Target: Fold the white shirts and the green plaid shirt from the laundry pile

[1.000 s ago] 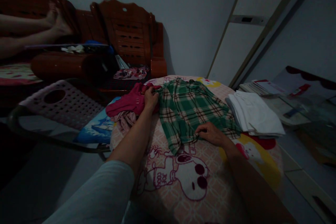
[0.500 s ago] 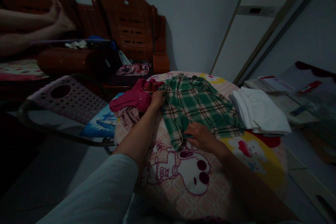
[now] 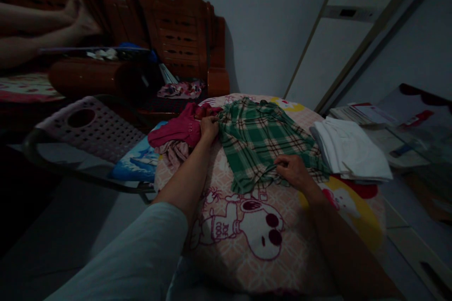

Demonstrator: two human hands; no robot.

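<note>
A green plaid garment (image 3: 261,134) with white and dark lines lies spread over a round table with a pink patterned cover (image 3: 300,249). My left hand (image 3: 210,128) is closed at the garment's upper left end, its fingertips partly hidden. With fingers pinched together, my right hand (image 3: 292,169) grips the garment's near edge, which bunches up there. Just left of my left hand, a crumpled magenta garment (image 3: 176,127) rests on the table, above a dusty pink cloth (image 3: 174,153).
Folded white cloth (image 3: 353,148) is stacked at the table's right edge. Papers (image 3: 360,115) lie behind it. A chair (image 3: 88,127) with a blue cushion (image 3: 136,162) stands at left. Beyond are a wooden sofa (image 3: 176,42), a person's bare legs (image 3: 45,28) and a tall white cabinet-like unit (image 3: 346,47).
My right hand has moved right along the garment's near edge, and the lower left corner has drawn up and wrinkled. My left hand has stayed at nearly the same spot.
</note>
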